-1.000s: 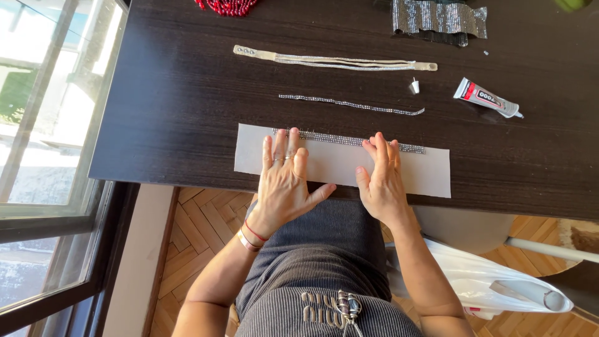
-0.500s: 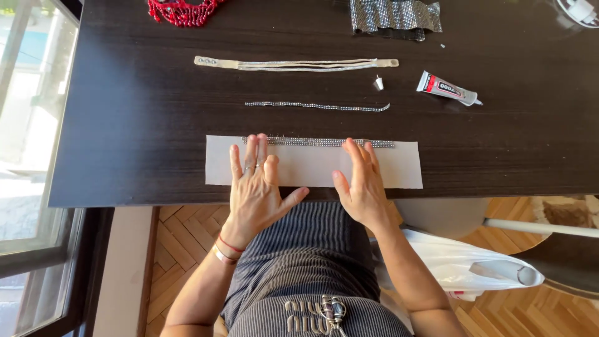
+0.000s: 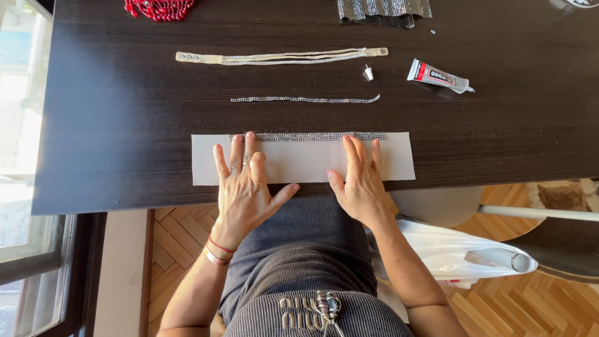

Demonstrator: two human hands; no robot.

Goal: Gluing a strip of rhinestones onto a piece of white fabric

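Note:
A pale paper strip (image 3: 399, 163) lies along the near edge of the dark wooden table (image 3: 112, 125). A wide band of rhinestones (image 3: 312, 136) runs along the paper's far edge. My left hand (image 3: 244, 187) lies flat on the left part of the paper, its fingertips touching the band. Flat on the paper's middle rests my right hand (image 3: 359, 181), fingers spread and reaching the band as well. Neither hand holds anything.
Beyond the paper lie a thin rhinestone chain (image 3: 306, 99), a beige strap with chains (image 3: 281, 57), a small glue tube (image 3: 437, 76) and its cap (image 3: 369, 73). Red beads (image 3: 159, 7) and silver mesh (image 3: 384, 9) sit at the far edge. A white plastic bag (image 3: 462, 253) lies at my right.
The view has shifted so the table and paper sit further right in the frame. Both hands stay flat on the paper in much the same pose.

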